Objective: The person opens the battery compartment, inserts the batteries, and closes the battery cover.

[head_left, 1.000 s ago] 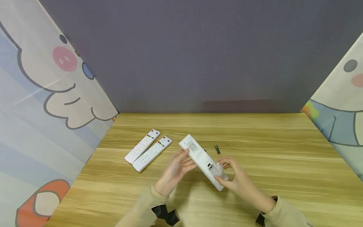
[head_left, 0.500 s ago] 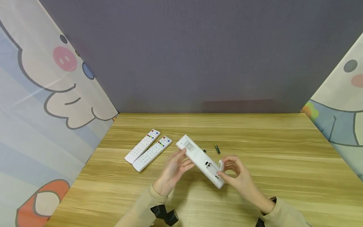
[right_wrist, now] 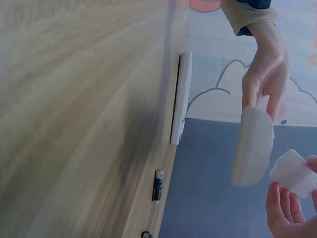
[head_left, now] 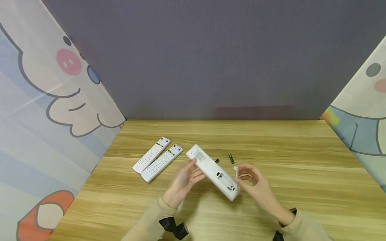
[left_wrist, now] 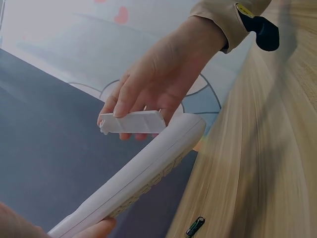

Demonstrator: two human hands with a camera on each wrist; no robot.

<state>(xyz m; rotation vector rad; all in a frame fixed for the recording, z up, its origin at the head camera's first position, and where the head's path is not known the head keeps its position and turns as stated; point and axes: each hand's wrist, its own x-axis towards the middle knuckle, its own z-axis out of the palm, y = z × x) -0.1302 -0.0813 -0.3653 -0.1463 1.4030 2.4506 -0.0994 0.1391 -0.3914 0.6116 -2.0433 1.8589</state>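
Note:
Above the table my left hand grips a white remote control near its far end, back side up. Its battery compartment is uncovered and no battery shows in it. My right hand pinches the white battery cover between thumb and fingers, just beside the remote and apart from its compartment. In the left wrist view the remote's buttons face down. Two small green batteries lie on the table beyond the remote: one battery in plain sight, the other battery close to the remote's edge.
Two more white remotes lie face up at the left, one remote beside the other remote. A grey panel rises behind the wooden table. Cartoon-printed curtains hang at both sides.
My right hand has lifted the battery cover off the remote and moved it slightly right, baring the compartment. The remote has shifted a little left in my left hand.

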